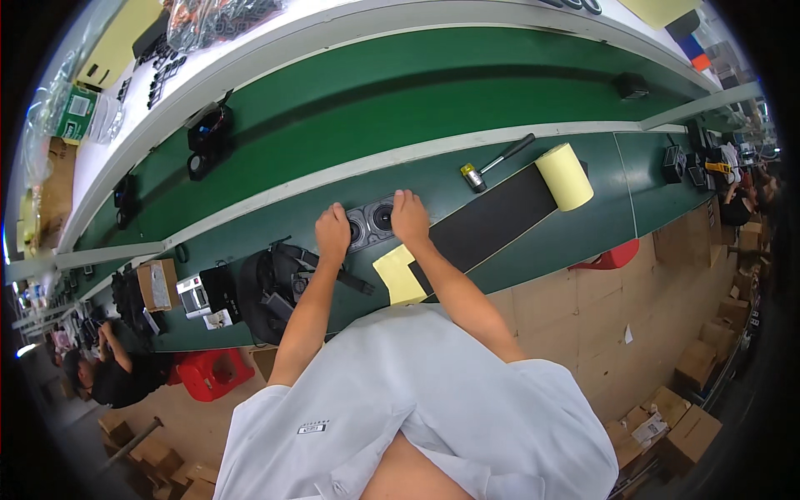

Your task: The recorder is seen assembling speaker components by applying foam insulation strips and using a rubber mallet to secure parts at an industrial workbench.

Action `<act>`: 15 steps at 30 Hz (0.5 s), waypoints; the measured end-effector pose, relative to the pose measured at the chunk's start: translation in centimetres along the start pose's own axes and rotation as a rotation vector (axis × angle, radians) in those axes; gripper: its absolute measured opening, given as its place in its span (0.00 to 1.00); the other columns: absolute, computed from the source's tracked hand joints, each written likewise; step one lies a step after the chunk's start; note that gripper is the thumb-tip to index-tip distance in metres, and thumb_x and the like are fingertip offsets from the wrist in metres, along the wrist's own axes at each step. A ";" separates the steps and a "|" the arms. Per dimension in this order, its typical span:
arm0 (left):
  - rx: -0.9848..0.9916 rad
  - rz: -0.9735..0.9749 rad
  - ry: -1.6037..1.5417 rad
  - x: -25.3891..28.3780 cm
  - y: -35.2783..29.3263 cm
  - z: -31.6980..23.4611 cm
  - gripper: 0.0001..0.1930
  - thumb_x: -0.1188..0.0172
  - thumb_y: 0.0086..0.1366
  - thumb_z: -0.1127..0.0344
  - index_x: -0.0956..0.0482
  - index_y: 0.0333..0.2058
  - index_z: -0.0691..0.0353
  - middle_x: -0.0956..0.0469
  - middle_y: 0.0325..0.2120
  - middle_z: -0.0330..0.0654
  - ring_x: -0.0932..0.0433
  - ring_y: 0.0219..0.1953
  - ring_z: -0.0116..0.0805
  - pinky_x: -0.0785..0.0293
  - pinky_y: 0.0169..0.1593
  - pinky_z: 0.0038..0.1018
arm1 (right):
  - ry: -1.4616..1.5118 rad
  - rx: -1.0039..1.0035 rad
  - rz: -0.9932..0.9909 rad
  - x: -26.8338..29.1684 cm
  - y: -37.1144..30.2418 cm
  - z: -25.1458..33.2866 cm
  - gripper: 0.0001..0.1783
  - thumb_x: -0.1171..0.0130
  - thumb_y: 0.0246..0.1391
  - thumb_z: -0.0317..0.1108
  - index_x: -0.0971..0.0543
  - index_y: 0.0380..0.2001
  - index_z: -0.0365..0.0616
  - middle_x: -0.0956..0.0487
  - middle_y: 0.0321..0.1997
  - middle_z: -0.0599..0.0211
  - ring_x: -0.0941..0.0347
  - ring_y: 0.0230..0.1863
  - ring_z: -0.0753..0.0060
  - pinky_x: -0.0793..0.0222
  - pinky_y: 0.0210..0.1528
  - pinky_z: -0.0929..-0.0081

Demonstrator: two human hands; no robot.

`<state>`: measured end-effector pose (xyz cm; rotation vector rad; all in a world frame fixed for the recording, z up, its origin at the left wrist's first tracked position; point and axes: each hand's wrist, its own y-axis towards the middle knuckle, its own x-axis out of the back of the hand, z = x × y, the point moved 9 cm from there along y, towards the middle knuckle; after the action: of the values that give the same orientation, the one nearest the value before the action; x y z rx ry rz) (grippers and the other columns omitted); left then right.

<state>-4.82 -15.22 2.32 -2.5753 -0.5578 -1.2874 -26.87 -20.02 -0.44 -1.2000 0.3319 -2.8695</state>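
Note:
A grey panel with two round speaker cones (369, 223) lies on the green bench in front of me. My left hand (333, 231) is closed on its left end and my right hand (409, 218) on its right end. The fingers of both curl over the panel's edges, and their tips are partly hidden. Beside my right forearm a long black sheet (496, 215) stretches away to the right, with yellow backing paper (398, 275) at its near end. A yellow roll (565, 177) rests at its far end. Left of my left forearm sits a heap of black straps and parts (271, 283).
A hammer (492, 164) with a yellow-ended head lies behind the black sheet. At left are a silver-and-black device (196, 296) and an open carton (158, 285). A white-edged shelf (375, 21) overhangs the back. Another person (117, 367) works at far left, near a red stool (212, 375).

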 end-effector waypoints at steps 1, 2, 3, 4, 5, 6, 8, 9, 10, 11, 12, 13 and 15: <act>-0.025 -0.003 0.007 -0.1 -0.3 -0.5 0.22 0.57 0.72 0.58 0.20 0.31 0.70 0.20 0.33 0.61 0.22 0.37 0.63 0.27 0.43 0.49 | 0.001 0.015 0.026 0.3 -0.4 0.2 0.24 0.66 0.70 0.47 0.28 0.43 0.37 0.25 0.46 0.41 0.28 0.46 0.33 0.33 0.51 0.44; -0.027 0.011 0.006 -0.2 -0.6 -0.5 0.22 0.57 0.72 0.58 0.20 0.31 0.70 0.20 0.33 0.61 0.22 0.37 0.63 0.27 0.43 0.49 | -0.003 0.002 0.024 0.6 -0.6 0.2 0.24 0.66 0.70 0.47 0.28 0.43 0.37 0.25 0.46 0.41 0.28 0.46 0.33 0.33 0.51 0.44; -0.038 0.002 -0.036 -0.2 -0.9 -0.6 0.22 0.57 0.72 0.58 0.19 0.31 0.70 0.20 0.32 0.61 0.22 0.36 0.63 0.26 0.43 0.49 | -0.033 0.016 0.009 0.9 -0.6 0.4 0.22 0.64 0.69 0.46 0.27 0.42 0.39 0.24 0.43 0.42 0.26 0.44 0.35 0.31 0.48 0.44; -0.044 -0.011 -0.078 -0.1 -1.0 -0.5 0.22 0.57 0.72 0.58 0.18 0.32 0.69 0.20 0.32 0.61 0.22 0.35 0.64 0.26 0.43 0.49 | -0.064 0.033 -0.003 1.1 -0.6 0.8 0.21 0.61 0.68 0.46 0.26 0.42 0.40 0.23 0.41 0.44 0.25 0.43 0.37 0.29 0.46 0.45; -0.030 0.007 -0.084 -0.4 -0.9 -0.1 0.22 0.57 0.72 0.58 0.18 0.32 0.69 0.20 0.32 0.61 0.22 0.35 0.64 0.26 0.43 0.49 | -0.080 0.019 0.007 1.4 -0.5 1.1 0.21 0.61 0.68 0.46 0.26 0.42 0.40 0.23 0.41 0.44 0.25 0.43 0.37 0.29 0.46 0.45; -0.003 0.015 -0.052 -0.2 -0.5 0.8 0.23 0.56 0.72 0.58 0.17 0.32 0.69 0.20 0.32 0.61 0.21 0.35 0.64 0.26 0.42 0.50 | -0.066 0.003 0.053 0.8 -0.3 1.8 0.21 0.62 0.69 0.45 0.26 0.42 0.40 0.23 0.42 0.43 0.26 0.45 0.36 0.30 0.47 0.45; 0.048 0.050 -0.030 -0.6 -1.1 1.6 0.23 0.56 0.72 0.58 0.17 0.33 0.69 0.20 0.31 0.61 0.21 0.34 0.64 0.25 0.41 0.50 | -0.079 -0.034 0.117 0.2 -0.7 1.4 0.20 0.62 0.69 0.44 0.27 0.42 0.39 0.23 0.43 0.43 0.27 0.47 0.36 0.32 0.49 0.44; 0.092 0.044 0.042 -0.6 -1.5 2.1 0.23 0.57 0.72 0.58 0.17 0.32 0.69 0.20 0.31 0.61 0.21 0.33 0.64 0.25 0.41 0.51 | -0.165 0.017 0.085 0.3 -1.1 1.7 0.19 0.61 0.68 0.44 0.26 0.42 0.40 0.23 0.43 0.44 0.27 0.46 0.36 0.31 0.48 0.45; 0.110 0.031 0.115 -0.2 -0.4 2.0 0.23 0.57 0.72 0.58 0.18 0.31 0.69 0.20 0.31 0.61 0.21 0.32 0.65 0.25 0.40 0.51 | -0.236 0.071 0.031 0.4 -0.6 2.5 0.18 0.60 0.68 0.43 0.26 0.42 0.41 0.22 0.42 0.45 0.26 0.44 0.37 0.30 0.47 0.45; 0.202 0.024 0.258 -0.2 -0.5 1.0 0.23 0.58 0.72 0.58 0.20 0.29 0.70 0.20 0.29 0.62 0.21 0.32 0.65 0.25 0.39 0.52 | -0.292 0.096 -0.120 0.9 -0.4 2.9 0.18 0.58 0.67 0.46 0.25 0.40 0.44 0.20 0.40 0.53 0.23 0.40 0.46 0.28 0.42 0.50; 0.167 -0.041 0.228 -0.8 0.2 0.7 0.23 0.58 0.72 0.57 0.22 0.28 0.70 0.21 0.28 0.63 0.21 0.32 0.66 0.26 0.39 0.53 | -0.285 0.102 -0.134 0.4 1.6 2.8 0.18 0.58 0.67 0.46 0.25 0.40 0.44 0.20 0.40 0.53 0.23 0.40 0.46 0.28 0.42 0.50; 0.178 -0.053 0.179 -0.7 0.4 1.3 0.24 0.57 0.71 0.57 0.21 0.28 0.71 0.21 0.28 0.64 0.22 0.32 0.67 0.26 0.38 0.54 | -0.250 0.116 -0.088 0.6 1.7 3.4 0.18 0.58 0.67 0.46 0.24 0.39 0.45 0.20 0.39 0.52 0.23 0.39 0.46 0.28 0.41 0.49; 0.165 -0.059 0.144 -0.1 -1.8 2.1 0.24 0.57 0.71 0.57 0.21 0.28 0.73 0.21 0.29 0.65 0.22 0.32 0.67 0.27 0.38 0.55 | -0.216 0.140 -0.019 0.3 1.1 4.2 0.18 0.57 0.67 0.46 0.24 0.36 0.45 0.20 0.36 0.51 0.23 0.39 0.46 0.27 0.42 0.47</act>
<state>-4.15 -12.84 0.98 -2.3285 -0.6856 -1.3708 -24.15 -21.91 2.44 -1.4734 0.1130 -2.6898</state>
